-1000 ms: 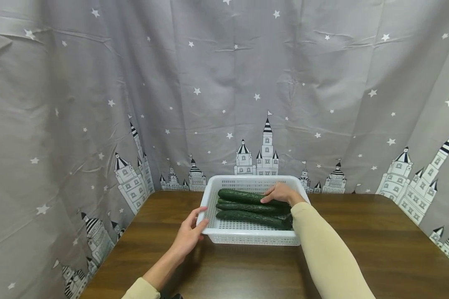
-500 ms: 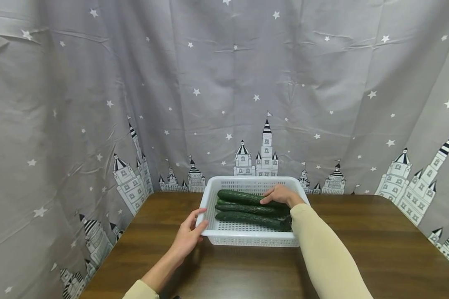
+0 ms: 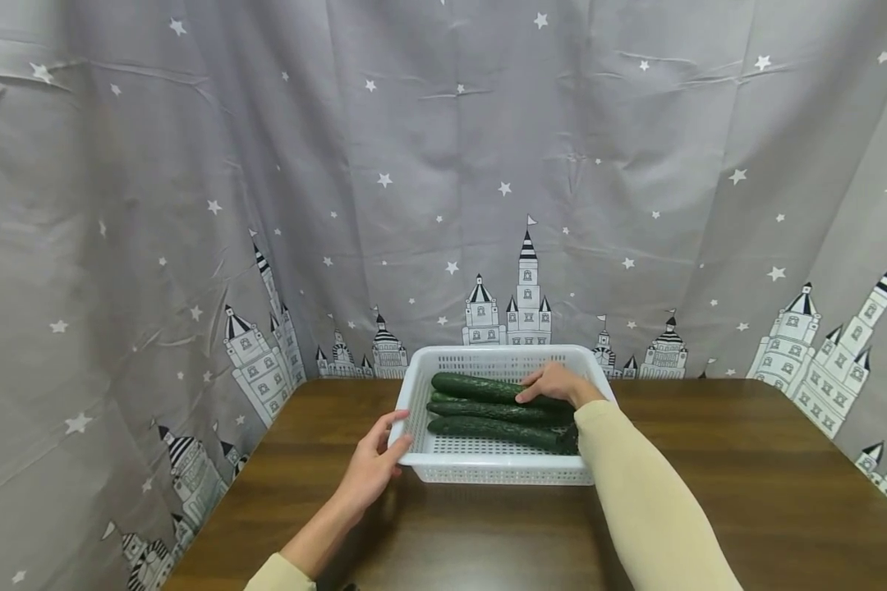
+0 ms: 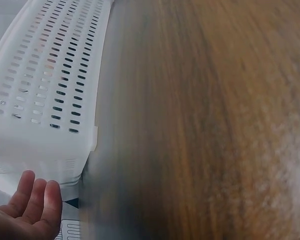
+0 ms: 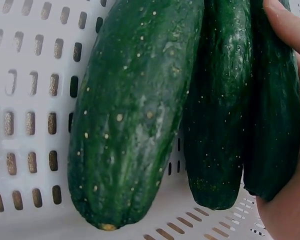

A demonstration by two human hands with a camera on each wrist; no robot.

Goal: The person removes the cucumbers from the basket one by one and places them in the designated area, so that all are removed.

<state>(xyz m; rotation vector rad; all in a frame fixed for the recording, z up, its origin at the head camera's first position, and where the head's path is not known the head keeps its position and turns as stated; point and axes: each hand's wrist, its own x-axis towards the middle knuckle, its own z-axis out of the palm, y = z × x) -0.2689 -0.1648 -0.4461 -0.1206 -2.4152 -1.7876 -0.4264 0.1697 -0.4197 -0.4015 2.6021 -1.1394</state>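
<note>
A white perforated plastic basket [image 3: 488,462] stands on the table with long dark green cucumbers lying side by side in it. At its left front corner my left hand [image 3: 369,464] holds the rim, thumb over the edge; in the left wrist view, fingers [image 4: 51,205] show beside the basket wall [image 4: 40,142]. My right hand [image 3: 559,384] reaches inside and grips the far cucumber [image 3: 473,387] near its right end. Nearer lie the middle cucumber [image 3: 480,410] and the front cucumber [image 3: 480,428]. The right wrist view shows my thumb [image 5: 290,25] against the held cucumber [image 5: 274,120].
Brown wooden table [image 3: 710,476] extends in front of the basket and to both sides. A grey curtain [image 3: 429,205] with stars and castles hangs behind and along the left. The right sleeve [image 3: 643,484] passes over the basket's right front corner.
Both hands and the cucumbers keep their places. Only the head view has shifted slightly.
</note>
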